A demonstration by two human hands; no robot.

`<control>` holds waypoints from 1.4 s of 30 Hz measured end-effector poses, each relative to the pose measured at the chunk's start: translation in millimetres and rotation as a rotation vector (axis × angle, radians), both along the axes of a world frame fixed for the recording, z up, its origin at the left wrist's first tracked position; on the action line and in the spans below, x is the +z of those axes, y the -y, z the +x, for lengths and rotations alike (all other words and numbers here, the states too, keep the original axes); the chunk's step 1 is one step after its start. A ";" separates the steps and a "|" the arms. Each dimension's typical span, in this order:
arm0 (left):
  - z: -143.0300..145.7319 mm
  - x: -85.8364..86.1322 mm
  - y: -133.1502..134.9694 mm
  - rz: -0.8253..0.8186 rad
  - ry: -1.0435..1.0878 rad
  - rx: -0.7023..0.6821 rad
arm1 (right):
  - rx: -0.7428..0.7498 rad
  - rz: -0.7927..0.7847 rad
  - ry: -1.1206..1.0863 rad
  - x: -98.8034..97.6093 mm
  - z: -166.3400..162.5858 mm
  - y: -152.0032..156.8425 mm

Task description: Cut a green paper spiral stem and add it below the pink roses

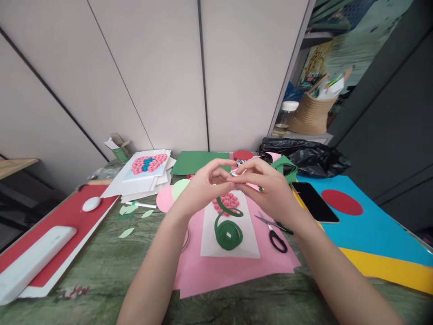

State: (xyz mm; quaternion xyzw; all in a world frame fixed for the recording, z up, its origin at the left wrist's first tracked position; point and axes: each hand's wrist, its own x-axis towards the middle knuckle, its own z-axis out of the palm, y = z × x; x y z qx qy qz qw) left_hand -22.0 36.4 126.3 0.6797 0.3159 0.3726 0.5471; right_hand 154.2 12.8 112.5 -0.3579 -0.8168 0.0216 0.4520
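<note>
My left hand (212, 180) and my right hand (267, 185) meet fingertip to fingertip above the white card, both closed in a pinch. A small white piece (233, 173) shows between the fingertips; its kind is too small to tell. Below them is a green paper spiral (227, 243) with a white square on its middle. Its loose strip curls up toward my left fingers; I cannot tell whether they touch it. Pink rolled paper rosettes (230, 201) cover the upper part of the white card (248, 241), which lies on pink paper (216, 275).
Black-handled scissors (278, 241) lie right of the card. Further right are a phone (316, 203) and blue paper (358, 225). Paper leaves (127, 233), a white pen (144, 205) and a finished-looking heart picture (149, 164) lie left. Green sheets (199, 162) are behind.
</note>
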 end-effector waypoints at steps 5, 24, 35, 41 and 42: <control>1.6 1.7 3.1 0.042 -0.013 0.049 | -0.106 0.045 -0.099 -4.8 -0.7 -5.2; -0.5 -2.8 -1.4 0.052 -0.141 -0.108 | -0.043 0.106 0.116 -4.8 1.4 -4.6; -1.9 3.6 0.7 -0.054 0.044 0.042 | -0.067 0.094 0.016 -0.3 2.2 0.5; 0.2 3.5 2.9 -0.058 0.055 0.041 | 0.020 0.012 0.008 -0.8 1.8 0.9; 0.8 3.2 3.0 -0.051 0.050 0.044 | 0.035 0.000 -0.007 -1.1 1.7 0.6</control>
